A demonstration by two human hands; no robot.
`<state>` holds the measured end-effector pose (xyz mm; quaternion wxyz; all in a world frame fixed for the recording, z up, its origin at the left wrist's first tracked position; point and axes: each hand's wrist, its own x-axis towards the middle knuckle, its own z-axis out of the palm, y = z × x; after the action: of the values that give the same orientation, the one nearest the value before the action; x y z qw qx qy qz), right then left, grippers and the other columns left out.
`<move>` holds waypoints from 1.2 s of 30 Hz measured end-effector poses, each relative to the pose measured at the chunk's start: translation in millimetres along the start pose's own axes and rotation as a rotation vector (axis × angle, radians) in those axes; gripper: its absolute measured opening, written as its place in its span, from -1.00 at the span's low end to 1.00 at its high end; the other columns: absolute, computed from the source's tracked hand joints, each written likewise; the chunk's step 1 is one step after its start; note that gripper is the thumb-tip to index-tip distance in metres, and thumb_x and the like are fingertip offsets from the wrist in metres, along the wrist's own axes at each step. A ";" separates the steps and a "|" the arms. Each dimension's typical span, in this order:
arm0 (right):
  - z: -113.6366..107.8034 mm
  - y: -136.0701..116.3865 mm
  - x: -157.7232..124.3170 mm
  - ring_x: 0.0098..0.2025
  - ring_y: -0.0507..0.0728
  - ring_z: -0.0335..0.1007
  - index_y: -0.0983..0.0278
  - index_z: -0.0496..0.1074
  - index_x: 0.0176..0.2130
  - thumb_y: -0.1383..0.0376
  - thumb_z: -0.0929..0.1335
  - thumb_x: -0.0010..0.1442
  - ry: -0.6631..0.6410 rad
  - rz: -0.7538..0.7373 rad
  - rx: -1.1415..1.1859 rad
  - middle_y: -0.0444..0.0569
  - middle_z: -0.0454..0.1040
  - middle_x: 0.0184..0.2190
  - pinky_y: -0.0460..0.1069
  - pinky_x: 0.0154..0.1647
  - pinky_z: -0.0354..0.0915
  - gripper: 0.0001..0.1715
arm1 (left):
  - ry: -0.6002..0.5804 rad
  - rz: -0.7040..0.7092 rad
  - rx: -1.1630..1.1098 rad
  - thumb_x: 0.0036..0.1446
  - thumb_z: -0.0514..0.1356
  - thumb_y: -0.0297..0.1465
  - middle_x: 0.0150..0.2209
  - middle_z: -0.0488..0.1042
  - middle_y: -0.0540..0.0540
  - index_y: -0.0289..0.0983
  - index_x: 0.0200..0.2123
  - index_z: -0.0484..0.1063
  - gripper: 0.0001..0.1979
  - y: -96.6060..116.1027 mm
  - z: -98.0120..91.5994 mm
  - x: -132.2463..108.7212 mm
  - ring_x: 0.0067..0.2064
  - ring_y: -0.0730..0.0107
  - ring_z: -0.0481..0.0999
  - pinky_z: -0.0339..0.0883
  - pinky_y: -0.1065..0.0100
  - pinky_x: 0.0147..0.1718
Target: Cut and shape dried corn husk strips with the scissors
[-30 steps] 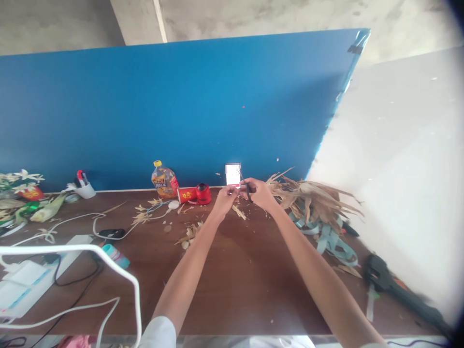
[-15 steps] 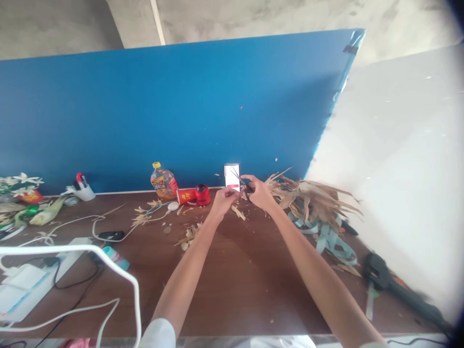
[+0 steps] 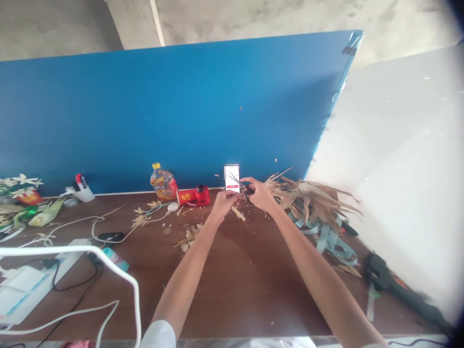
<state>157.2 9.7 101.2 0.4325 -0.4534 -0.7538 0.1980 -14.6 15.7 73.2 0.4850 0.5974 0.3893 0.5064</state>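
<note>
In my right hand is a pair of dark scissors, fingers closed around the handles and the slim blades parted, pointing up and left. Close beside it, my left hand is pinched closed; whatever sits between its fingertips is too small to make out. Behind both hands a phone with a lit white screen leans upright against the blue panel. Pale husk scraps lie on the brown table just below the hands.
Dried corn husks and light blue ribbon lie to the right, near a black glue gun. Leftward stand a plastic bottle, a red can, a pen cup and a power strip. A white frame crosses the near left.
The scissor blades have tilted a little lower and to the left. Both hands stay in nearly the same place, my right hand slightly lower.
</note>
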 end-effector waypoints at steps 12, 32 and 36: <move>8.1 -12.4 -0.2 -0.43 0.08 0.33 0.18 0.22 0.09 0.41 0.29 -0.09 0.127 0.056 -0.082 -0.18 0.44 -0.48 -0.09 -0.40 0.17 -0.30 | 0.043 0.104 0.235 0.01 0.15 -0.34 -0.49 0.49 -0.05 -0.32 -0.39 0.53 -0.80 9.4 5.4 -4.7 -0.45 0.44 0.43 0.26 0.43 -0.40; -12.8 -3.8 2.7 -0.50 0.07 0.32 0.25 0.35 -0.07 0.31 0.34 -0.09 0.254 0.298 0.001 -0.07 0.48 -0.45 -0.09 -0.53 0.12 -0.49 | 0.042 0.014 0.146 0.01 0.21 -0.25 -0.35 0.55 -0.15 -0.36 -0.37 0.51 -0.74 25.4 -10.4 -4.8 -0.41 0.43 0.47 0.25 0.44 -0.45; -16.4 -7.8 3.7 -0.53 0.05 0.31 0.28 0.37 -0.07 0.27 0.36 -0.09 0.155 0.231 0.130 -0.08 0.49 -0.46 -0.10 -0.56 0.14 -0.49 | 0.057 -0.041 0.102 -0.02 0.25 -0.24 -0.37 0.56 -0.16 -0.36 -0.38 0.52 -0.73 26.2 -13.4 -3.0 -0.41 0.44 0.46 0.27 0.44 -0.44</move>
<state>166.0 7.3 117.4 0.4921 -0.5220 -0.6468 0.2590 -29.0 9.4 98.3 0.4531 0.5985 0.4403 0.4925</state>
